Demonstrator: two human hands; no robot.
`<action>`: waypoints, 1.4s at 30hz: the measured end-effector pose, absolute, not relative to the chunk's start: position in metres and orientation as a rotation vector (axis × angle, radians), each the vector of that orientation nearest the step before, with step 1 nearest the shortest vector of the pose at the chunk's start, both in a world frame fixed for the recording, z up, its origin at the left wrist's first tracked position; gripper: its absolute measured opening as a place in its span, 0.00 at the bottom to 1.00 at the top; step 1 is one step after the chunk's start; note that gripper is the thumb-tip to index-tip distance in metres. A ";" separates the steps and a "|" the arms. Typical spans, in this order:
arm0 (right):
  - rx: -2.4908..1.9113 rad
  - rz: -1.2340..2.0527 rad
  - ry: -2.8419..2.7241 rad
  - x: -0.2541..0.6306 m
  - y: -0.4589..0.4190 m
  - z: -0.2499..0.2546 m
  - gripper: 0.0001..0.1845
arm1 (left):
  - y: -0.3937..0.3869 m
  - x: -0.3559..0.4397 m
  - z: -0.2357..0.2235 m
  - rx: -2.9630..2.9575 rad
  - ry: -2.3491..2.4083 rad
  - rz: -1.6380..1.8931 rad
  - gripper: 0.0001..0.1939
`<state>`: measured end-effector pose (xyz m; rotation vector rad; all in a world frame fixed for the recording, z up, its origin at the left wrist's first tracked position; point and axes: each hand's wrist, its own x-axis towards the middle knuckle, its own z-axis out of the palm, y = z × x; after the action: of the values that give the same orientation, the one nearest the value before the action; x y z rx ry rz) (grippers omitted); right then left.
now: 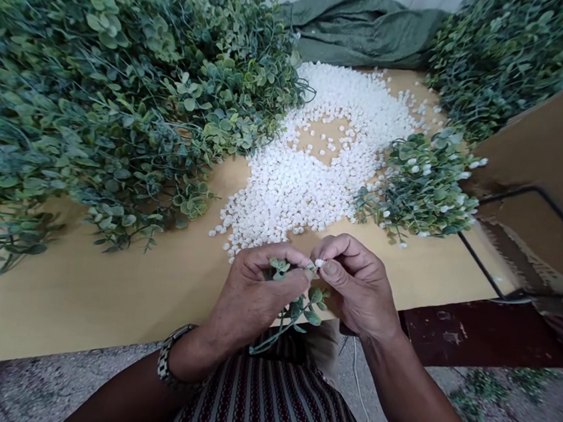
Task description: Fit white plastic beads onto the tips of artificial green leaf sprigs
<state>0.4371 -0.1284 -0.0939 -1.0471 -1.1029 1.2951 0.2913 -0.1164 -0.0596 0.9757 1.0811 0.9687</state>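
Between the thumb and fingers of my left hand (264,290) is an artificial leaf sprig (296,310), its green stem hanging down past the table's front edge. My right hand (357,283) pinches a small white bead (319,263) close to a tip of the sprig. The two hands almost meet; whether the bead touches the tip is hard to make out. Just beyond them spreads a heap of the same white beads (288,188). To its right lies a bunch of sprigs (428,183) with white beads on several tips.
A large pile of green sprigs (124,80) covers the table's left side. Another pile (519,55) stands at the back right, beside a cardboard box (554,146) and a black metal frame (540,191). Dark green cloth (366,28) lies along the back. Sprigs (487,387) lie on the floor.
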 end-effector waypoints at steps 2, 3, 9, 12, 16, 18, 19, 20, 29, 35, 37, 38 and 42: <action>-1.034 1.277 -1.105 0.436 -0.129 -0.094 0.12 | -0.116 0.292 -0.060 0.995 1.092 0.967 0.03; -1.033 1.262 -1.115 0.436 -0.130 -0.094 0.11 | -0.116 0.293 -0.060 1.003 1.099 0.963 0.03; -1.063 1.140 -1.221 0.433 -0.133 -0.091 0.06 | -0.115 0.293 -0.063 0.989 1.123 0.937 0.03; -1.058 1.098 -1.240 0.432 -0.134 -0.089 0.05 | -0.115 0.293 -0.063 1.001 1.122 0.937 0.03; -1.049 1.072 -1.233 0.431 -0.134 -0.088 0.04 | -0.114 0.294 -0.059 1.065 1.141 0.944 0.05; -1.053 1.070 -1.241 0.431 -0.134 -0.088 0.04 | -0.114 0.294 -0.057 1.097 1.162 0.953 0.05; -1.055 1.074 -1.245 0.431 -0.134 -0.087 0.04 | -0.114 0.294 -0.056 1.113 1.172 0.959 0.05; -1.057 1.078 -1.246 0.432 -0.133 -0.087 0.04 | -0.114 0.294 -0.055 1.129 1.182 0.965 0.05; -1.034 1.061 -1.264 0.431 -0.127 -0.084 0.03 | -0.111 0.294 -0.051 1.194 1.149 0.989 0.07; -1.019 0.998 -1.331 0.428 -0.120 -0.081 0.05 | -0.107 0.293 -0.048 1.198 1.169 1.054 0.07; -1.016 0.969 -1.354 0.428 -0.119 -0.081 0.05 | -0.106 0.292 -0.048 1.221 1.153 1.061 0.08; -1.019 0.952 -1.366 0.428 -0.118 -0.082 0.05 | -0.106 0.292 -0.048 1.241 1.145 1.061 0.08; -1.033 0.875 -1.429 0.427 -0.120 -0.087 0.06 | -0.107 0.290 -0.049 1.366 1.133 1.088 0.08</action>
<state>0.4273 -0.1201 -0.0866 -1.0332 -1.4287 0.8755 0.2898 -0.1069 -0.0490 1.3655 1.1332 1.0883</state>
